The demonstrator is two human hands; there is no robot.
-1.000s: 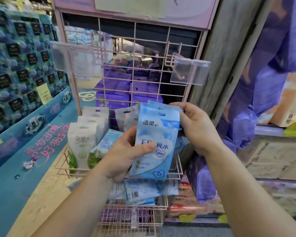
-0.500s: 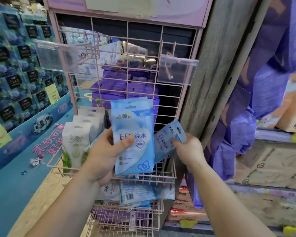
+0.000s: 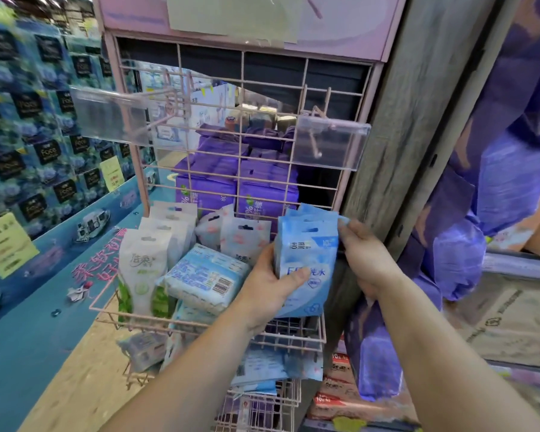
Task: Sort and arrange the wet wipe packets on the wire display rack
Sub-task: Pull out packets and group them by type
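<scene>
A pink wire display rack [image 3: 212, 188] stands before me with a basket shelf [image 3: 113, 316] at waist height. My left hand [image 3: 267, 291] grips a stack of light blue wet wipe packets [image 3: 309, 263] upright at the basket's right end. My right hand [image 3: 363, 260] pinches the stack's top right corner from behind. To the left in the basket stand white-and-green packets [image 3: 142, 269], a flat blue pack with a barcode [image 3: 205, 277] and white-pink packets [image 3: 245, 241].
Two clear plastic label holders [image 3: 328, 141] stick out from hooks above the basket. A lower basket [image 3: 262, 397] holds more blue packets. A grey wooden post [image 3: 387, 145] borders the rack on the right, purple packages [image 3: 512, 169] beyond it. A blue display wall [image 3: 28, 120] stands left.
My left hand has carried the blue stack down and right into the basket's right end. My right hand, which held a separate blue packet, now holds the stack's corner.
</scene>
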